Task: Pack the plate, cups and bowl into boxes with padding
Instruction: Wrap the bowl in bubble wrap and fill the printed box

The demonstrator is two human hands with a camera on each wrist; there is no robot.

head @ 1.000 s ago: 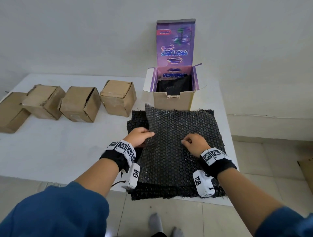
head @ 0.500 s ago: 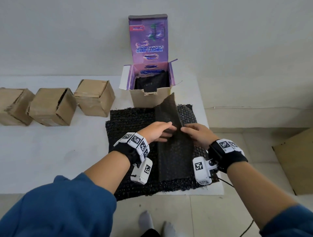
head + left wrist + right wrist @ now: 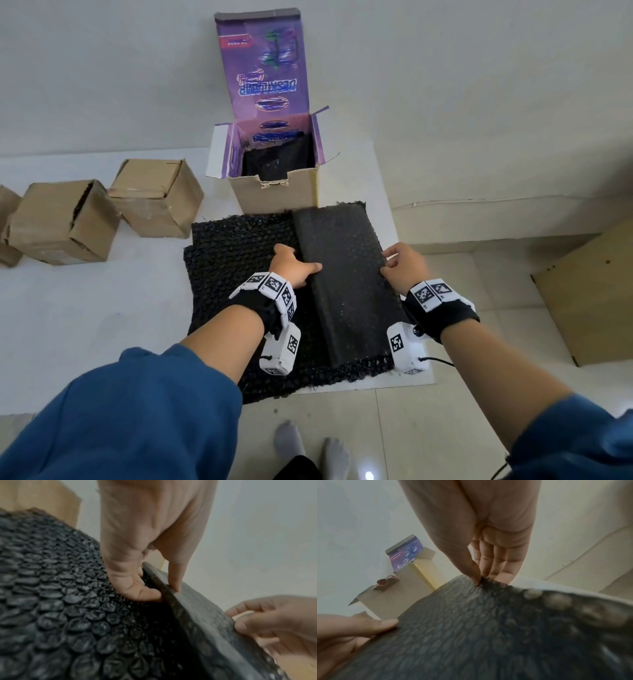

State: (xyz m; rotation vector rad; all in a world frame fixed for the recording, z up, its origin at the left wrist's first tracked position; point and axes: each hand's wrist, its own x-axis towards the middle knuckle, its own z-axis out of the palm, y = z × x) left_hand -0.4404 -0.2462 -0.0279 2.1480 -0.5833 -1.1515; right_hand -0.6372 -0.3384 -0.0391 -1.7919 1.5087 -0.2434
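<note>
A stack of black bubble-wrap sheets (image 3: 236,260) lies on the white table's right end. The top sheet (image 3: 346,274) is folded in half to the right, smooth side up. My left hand (image 3: 294,265) pinches its folded left edge (image 3: 164,588), thumb on top, fingers underneath. My right hand (image 3: 400,265) pinches the sheet's right edges (image 3: 481,581) between thumb and fingers. Behind the stack stands an open purple-lidded box (image 3: 274,192) lined with black bubble wrap (image 3: 277,159). No plate, cup or bowl is in view.
Three closed brown cardboard boxes (image 3: 156,197) (image 3: 63,221) (image 3: 7,233) sit in a row on the table (image 3: 85,308) to the left. A flat brown cardboard panel (image 3: 589,287) lies on the tiled floor at the right. My feet are below the table edge.
The top sheet's left half was lifted, swung over to the right and now lies folded on its right half. My right hand moved right to the sheet's outer edge; the left holds the fold.
</note>
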